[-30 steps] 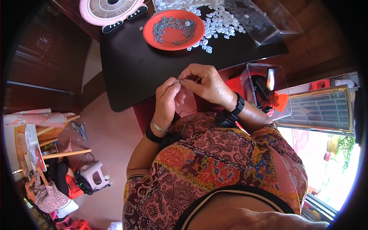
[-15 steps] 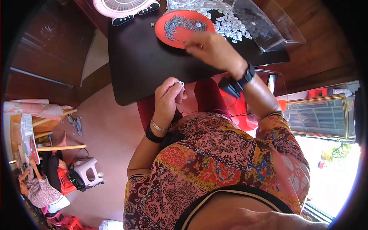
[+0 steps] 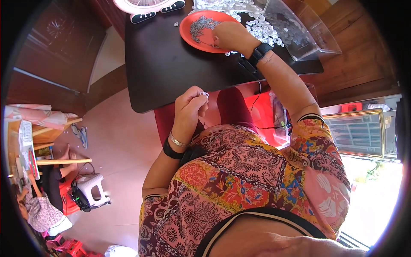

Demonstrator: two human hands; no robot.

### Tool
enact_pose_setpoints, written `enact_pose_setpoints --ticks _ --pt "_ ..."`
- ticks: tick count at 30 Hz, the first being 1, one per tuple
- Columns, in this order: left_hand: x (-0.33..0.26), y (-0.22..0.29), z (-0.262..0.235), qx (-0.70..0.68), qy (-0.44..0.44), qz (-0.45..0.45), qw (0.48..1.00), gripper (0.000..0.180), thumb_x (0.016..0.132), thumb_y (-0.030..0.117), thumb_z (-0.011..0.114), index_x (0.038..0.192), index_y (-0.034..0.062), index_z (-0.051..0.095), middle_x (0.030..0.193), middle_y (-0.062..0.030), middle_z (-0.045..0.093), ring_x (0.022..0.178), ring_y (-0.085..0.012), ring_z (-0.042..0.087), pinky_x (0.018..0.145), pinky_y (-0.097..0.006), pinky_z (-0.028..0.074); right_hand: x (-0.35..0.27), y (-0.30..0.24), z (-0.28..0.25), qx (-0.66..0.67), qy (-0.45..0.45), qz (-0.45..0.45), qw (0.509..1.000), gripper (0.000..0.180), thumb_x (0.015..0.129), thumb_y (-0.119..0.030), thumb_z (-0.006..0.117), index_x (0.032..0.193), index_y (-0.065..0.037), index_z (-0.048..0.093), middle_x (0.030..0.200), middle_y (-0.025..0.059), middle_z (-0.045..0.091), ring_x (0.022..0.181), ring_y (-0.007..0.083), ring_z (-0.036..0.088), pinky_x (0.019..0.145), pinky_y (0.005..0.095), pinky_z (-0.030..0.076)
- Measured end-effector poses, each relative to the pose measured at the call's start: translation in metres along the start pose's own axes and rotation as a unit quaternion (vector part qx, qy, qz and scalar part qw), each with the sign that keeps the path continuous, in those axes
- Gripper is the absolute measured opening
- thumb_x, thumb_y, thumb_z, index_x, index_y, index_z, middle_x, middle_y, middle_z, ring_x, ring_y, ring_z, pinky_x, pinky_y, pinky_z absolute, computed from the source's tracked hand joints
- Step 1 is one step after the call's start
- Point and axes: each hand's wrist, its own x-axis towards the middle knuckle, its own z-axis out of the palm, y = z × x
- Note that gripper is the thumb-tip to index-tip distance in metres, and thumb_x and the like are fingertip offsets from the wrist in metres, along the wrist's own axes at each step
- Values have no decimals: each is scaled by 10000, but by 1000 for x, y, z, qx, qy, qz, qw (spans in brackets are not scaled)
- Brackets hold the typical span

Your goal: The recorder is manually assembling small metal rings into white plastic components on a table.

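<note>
My left hand (image 3: 190, 107) is raised over my lap and pinches a small clear ring-shaped piece (image 3: 204, 93) between thumb and fingertips. My right hand (image 3: 229, 36) reaches forward onto the orange plate (image 3: 188, 32), its fingers curled down among the small grey metal parts (image 3: 199, 25) heaped there. What the fingers hold is hidden. A pile of small clear plastic pieces (image 3: 261, 30) lies on the black table (image 3: 162, 64) just right of the plate.
A clear plastic bag (image 3: 299, 30) with more pieces lies at the table's right end. A white and pink fan (image 3: 147, 6) stands at the far edge. A white stool (image 3: 92, 188) and clutter sit on the floor to my left. A red bag (image 3: 265, 115) rests by my knees.
My right hand has left my left hand and reached forward to the orange plate. My left hand stays raised with the small piece.
</note>
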Motion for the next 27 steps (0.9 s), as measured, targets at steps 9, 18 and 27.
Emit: enact_pose_setpoints --ticks 9,18,27 --pt "-1 0 0 -10 -5 2 1000 142 839 104 507 719 31 533 608 -1 502 523 -53 427 480 -196 334 6 -1 -3 -19 -30 -30 999 151 720 -136 582 757 -14 662 786 177 642 755 356 626 647 431 491" --pt "-3 10 1 -4 22 24 999 174 868 130 467 737 39 536 584 3 510 499 -52 418 470 -198 295 -33 -8 -35 498 51 3 866 189 831 -103 597 988 2 600 762 28 599 698 90 551 629 234 441" --pt "-2 18 8 22 -6 91 996 142 876 82 489 776 -7 533 627 -9 481 546 -67 418 599 -250 466 -112 -66 -33 783 -13 20 622 135 907 -103 590 979 2 634 843 29 638 734 72 582 693 212 487"
